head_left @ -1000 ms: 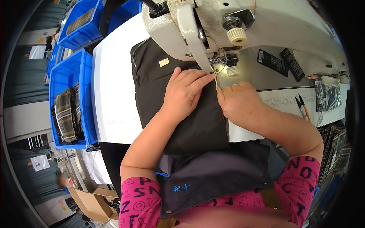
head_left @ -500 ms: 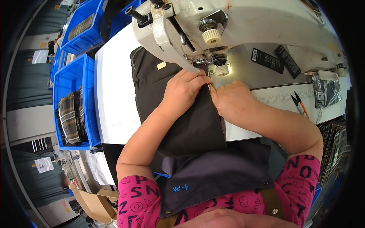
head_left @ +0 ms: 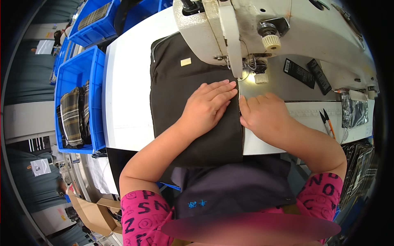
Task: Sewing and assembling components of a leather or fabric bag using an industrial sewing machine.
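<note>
Two hands at the edge of a dark cloth piece [head_left: 217,141] under a sewing machine [head_left: 312,33].
The cloth lies on the white bench [head_left: 127,102], its right edge running toward the needle area. The left hand [head_left: 209,104] rests flat on it, fingers extended and close together; the right hand [head_left: 264,115] is curled at that edge, though whether it pinches the fabric I cannot tell. Orange-handled snips [head_left: 328,123] lie to the right, below two black tags [head_left: 298,74].
</note>
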A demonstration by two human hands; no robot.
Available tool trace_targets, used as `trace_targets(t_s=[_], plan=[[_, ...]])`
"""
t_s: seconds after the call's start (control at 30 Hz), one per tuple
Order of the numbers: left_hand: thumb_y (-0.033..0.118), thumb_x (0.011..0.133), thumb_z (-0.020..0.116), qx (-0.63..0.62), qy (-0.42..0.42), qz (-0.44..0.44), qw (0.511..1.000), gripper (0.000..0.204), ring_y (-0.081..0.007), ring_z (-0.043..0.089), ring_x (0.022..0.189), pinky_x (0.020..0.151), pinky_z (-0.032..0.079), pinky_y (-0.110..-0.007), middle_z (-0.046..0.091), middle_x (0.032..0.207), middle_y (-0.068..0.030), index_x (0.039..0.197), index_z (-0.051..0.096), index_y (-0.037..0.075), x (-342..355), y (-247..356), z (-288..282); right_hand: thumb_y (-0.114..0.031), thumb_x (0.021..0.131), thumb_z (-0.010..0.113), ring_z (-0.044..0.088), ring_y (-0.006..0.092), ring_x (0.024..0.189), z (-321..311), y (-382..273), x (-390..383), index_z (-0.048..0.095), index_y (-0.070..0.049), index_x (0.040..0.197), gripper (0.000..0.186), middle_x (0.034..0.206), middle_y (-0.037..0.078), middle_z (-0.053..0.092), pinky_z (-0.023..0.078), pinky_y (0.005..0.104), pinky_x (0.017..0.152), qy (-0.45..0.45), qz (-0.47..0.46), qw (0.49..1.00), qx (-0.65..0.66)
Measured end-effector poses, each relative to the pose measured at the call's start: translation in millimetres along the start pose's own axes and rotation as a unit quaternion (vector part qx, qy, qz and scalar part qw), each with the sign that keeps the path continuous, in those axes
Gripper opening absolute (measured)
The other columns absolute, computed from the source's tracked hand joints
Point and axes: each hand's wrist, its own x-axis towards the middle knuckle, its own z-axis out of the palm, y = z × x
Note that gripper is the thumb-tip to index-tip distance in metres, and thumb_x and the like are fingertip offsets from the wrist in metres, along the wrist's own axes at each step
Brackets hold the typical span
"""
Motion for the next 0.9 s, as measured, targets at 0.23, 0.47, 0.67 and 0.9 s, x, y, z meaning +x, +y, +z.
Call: trace_targets(t_s=[0.23,0.47,0.67,0.9], plan=[[0.004,0.086,0.075,-0.019,0.020,0.004,1.000,0.037,-0.0275,0.066,0.126,0.093,0.054,-0.041,0.071,0.134,-0.0069,0.123,0.072,0.008,-0.8,-2.5,2.0,-0.012,0.074,0.068,0.060,0.0179,0.065,-4.7,1.9,1.5,0.073,0.002,0.111,0.040,0.072,0.003,0.059,0.045,0.0327,0.059,0.114,-0.053,0.992,-0.011],[0.006,0.086,0.076,-0.010,0.028,0.013,0.999,0.035,-0.0259,0.066,0.125,0.094,0.054,-0.041,0.071,0.132,-0.0074,0.121,0.074,0.009,12.3,-19.4,3.2,-0.010,0.080,0.069,0.060,0.0173,0.061,3.5,2.7,7.2,0.074,0.001,0.115,0.037,0.068,0.001,0.058,0.045,0.0325,0.055,0.110,-0.026,0.993,-0.028],[0.006,0.083,0.077,-0.017,0.071,0.024,0.997,0.030,-0.0259,0.068,0.114,0.089,0.054,-0.039,0.072,0.117,-0.0074,0.113,0.076,0.006,21.9,-21.7,3.4,-0.008,0.082,0.068,0.060,0.0175,0.061,8.9,7.5,9.3,0.073,0.002,0.119,0.038,0.068,0.002,0.058,0.045,0.0331,0.054,0.111,-0.023,0.993,-0.029],[0.006,0.084,0.079,0.003,0.071,0.035,0.997,0.029,-0.0264,0.070,0.111,0.092,0.058,-0.039,0.074,0.112,-0.0049,0.113,0.079,0.010,21.9,-21.6,4.5,-0.011,0.078,0.067,0.056,0.0183,0.062,7.7,7.0,6.3,0.073,-0.002,0.124,0.047,0.070,0.002,0.057,0.043,0.0346,0.061,0.076,-0.016,0.996,-0.039]])
